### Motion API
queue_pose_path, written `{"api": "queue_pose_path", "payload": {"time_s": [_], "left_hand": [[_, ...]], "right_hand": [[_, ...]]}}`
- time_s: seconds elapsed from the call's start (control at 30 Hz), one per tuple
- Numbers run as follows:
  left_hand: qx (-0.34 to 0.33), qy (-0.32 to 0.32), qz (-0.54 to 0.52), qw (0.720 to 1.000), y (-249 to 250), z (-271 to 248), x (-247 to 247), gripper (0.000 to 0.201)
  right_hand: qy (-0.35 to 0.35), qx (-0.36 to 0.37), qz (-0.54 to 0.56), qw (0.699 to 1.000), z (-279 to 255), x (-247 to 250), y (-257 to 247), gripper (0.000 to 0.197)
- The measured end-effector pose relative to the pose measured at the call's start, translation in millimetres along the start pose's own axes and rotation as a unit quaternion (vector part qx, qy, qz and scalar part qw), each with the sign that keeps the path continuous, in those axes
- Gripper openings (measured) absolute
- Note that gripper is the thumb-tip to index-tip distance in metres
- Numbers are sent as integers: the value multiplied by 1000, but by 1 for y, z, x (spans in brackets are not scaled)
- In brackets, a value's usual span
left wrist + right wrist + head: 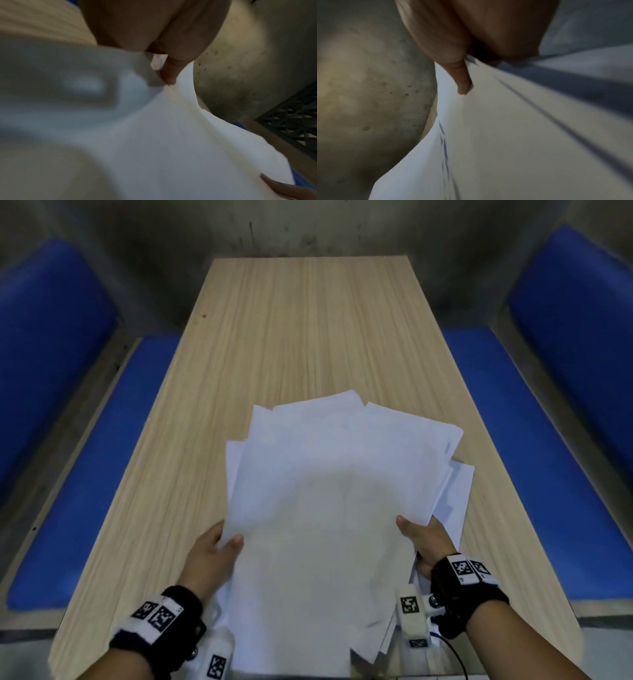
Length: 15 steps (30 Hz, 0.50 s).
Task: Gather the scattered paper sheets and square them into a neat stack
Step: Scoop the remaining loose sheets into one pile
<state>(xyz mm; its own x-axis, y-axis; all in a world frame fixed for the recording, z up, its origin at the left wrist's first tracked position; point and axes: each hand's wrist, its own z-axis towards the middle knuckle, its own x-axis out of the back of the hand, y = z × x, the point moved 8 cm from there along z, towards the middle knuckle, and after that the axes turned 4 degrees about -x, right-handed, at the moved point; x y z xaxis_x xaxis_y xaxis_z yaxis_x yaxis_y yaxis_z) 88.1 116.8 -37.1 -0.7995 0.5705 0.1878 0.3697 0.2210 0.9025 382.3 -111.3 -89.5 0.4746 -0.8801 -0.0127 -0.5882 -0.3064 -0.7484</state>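
A loose bundle of several white paper sheets is held above the near half of the wooden table, its far corners fanned out unevenly. My left hand grips its left edge, thumb on top and fingers hidden beneath. My right hand grips the right edge the same way. In the left wrist view the thumb presses on the paper sheets. In the right wrist view the thumb lies on the paper sheets, whose staggered edges show as dark lines.
Blue padded benches flank the table on both sides. A grey stained wall closes off the far end. A dark lattice grille shows at the right of the left wrist view.
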Motion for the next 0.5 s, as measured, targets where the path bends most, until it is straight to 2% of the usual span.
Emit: {"api": "queue_pose_path", "payload": {"time_s": [0.1, 0.17, 0.23, 0.33, 0.43, 0.5], "left_hand": [[-68, 76, 8, 995, 39, 10, 39, 18], [-92, 46, -8, 995, 58, 18, 51, 24], [-93, -6, -15, 996, 66, 27, 41, 31], [-102, -41, 69, 992, 66, 37, 3, 50], [-92, -45, 125, 987, 54, 51, -27, 42], [-81, -43, 141, 986, 50, 60, -34, 45]], "right_hand": [[1, 6, 5, 1000, 2, 5, -5, 17], [-3, 9, 7, 1000, 1, 8, -7, 16], [-12, 11, 3, 1000, 0, 7, -10, 16], [-25, 11, -7, 1000, -3, 0, -15, 19], [-49, 15, -12, 999, -7, -9, -23, 27], [-68, 23, -16, 997, -13, -15, -31, 29]]}}
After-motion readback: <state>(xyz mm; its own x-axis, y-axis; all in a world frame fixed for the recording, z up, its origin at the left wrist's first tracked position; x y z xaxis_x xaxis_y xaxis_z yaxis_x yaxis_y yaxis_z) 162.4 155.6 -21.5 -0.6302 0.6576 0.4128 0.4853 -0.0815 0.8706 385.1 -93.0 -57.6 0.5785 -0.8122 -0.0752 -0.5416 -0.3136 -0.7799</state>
